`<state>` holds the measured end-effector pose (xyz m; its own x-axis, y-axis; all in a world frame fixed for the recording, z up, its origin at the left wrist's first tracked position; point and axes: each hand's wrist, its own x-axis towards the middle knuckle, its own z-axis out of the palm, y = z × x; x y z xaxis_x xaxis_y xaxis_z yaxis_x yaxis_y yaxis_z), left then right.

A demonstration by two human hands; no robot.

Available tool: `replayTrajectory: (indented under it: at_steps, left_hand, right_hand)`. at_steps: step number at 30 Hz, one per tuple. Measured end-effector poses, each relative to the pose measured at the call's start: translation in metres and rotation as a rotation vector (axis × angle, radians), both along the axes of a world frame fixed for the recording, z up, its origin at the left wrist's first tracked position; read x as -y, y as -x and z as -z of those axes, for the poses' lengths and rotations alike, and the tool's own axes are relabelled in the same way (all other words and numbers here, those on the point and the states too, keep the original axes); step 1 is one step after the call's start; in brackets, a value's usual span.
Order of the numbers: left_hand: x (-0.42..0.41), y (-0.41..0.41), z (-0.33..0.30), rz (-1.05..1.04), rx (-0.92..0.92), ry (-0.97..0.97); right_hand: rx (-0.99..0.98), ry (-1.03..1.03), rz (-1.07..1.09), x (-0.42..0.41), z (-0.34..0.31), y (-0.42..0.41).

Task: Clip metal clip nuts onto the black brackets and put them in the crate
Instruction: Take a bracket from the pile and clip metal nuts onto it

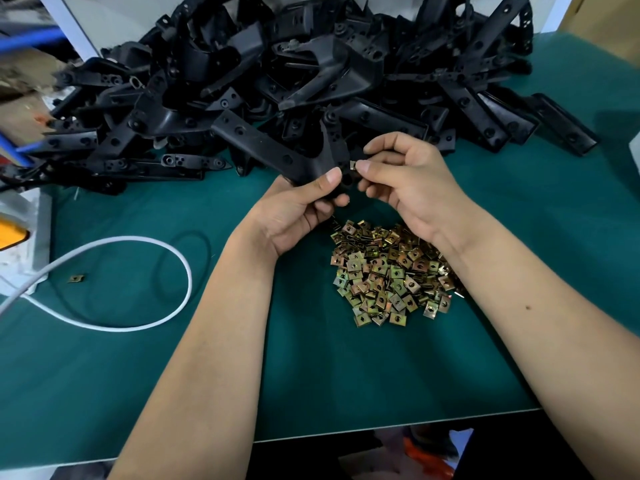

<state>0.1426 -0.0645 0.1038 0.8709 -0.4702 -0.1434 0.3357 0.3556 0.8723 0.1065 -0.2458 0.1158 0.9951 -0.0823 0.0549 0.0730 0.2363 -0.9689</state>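
Note:
My left hand (298, 211) grips one black bracket (266, 147) by its near end, thumb on top, holding it above the green table. My right hand (408, 181) pinches a small metal clip nut (353, 165) between thumb and forefinger, right at the bracket's near tip. Under both wrists lies a heap of brass-coloured clip nuts (388, 275). A big pile of black brackets (294, 74) fills the back of the table. No crate is in view.
A white cable (166, 254) loops across the left of the green table (138, 375). One stray clip nut (75, 278) lies near it. A grey and yellow device (20, 237) sits at the left edge. The table's front edge runs along the bottom.

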Motion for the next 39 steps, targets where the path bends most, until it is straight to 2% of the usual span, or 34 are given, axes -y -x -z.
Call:
replayTrajectory:
  at_steps: [7, 13, 18, 24, 27, 30, 31, 32, 35, 37, 39]
  left_hand:
    - [-0.002, 0.001, 0.001, 0.021, -0.008, -0.022]
    - [0.000, 0.001, -0.001, 0.013, -0.015, -0.065]
    - [-0.003, 0.003, -0.004, 0.031, -0.005, -0.125]
    - [-0.007, 0.000, -0.005, 0.085, -0.003, -0.260]
    - [-0.008, -0.001, -0.004, 0.037, 0.072, -0.294]
    - [-0.001, -0.002, -0.003, -0.098, 0.190, -0.288]
    - [0.001, -0.003, -0.002, -0.160, 0.181, -0.258]
    - [0.002, -0.004, -0.001, -0.226, 0.145, -0.208]
    - [-0.003, -0.011, 0.000, -0.397, 0.031, -0.044]
    - [-0.006, -0.014, 0.000, -0.445, 0.035, -0.002]
    - [-0.007, -0.014, 0.002, -0.434, 0.056, 0.002]
  right_hand:
    - [-0.007, 0.071, -0.087, 0.005, -0.007, 0.004]
    - [0.002, 0.064, -0.073, 0.003, -0.005, 0.005]
    - [0.041, 0.078, -0.128, 0.002, -0.003, 0.005]
    - [0.059, 0.191, -0.218, 0.007, -0.003, 0.004]
    - [0.065, 0.237, -0.163, 0.004, 0.001, 0.002]
    - [0.021, 0.211, -0.001, 0.000, 0.006, -0.003]
    - [0.024, 0.264, 0.062, 0.001, 0.008, -0.004]
    - [0.056, 0.409, 0.116, 0.003, 0.010, -0.006]
    - [0.209, 1.019, 0.115, 0.011, 0.015, -0.006]
    - [0.221, 1.228, 0.000, 0.010, 0.017, -0.005]
    - [0.198, 1.343, -0.072, 0.004, 0.017, -0.005]
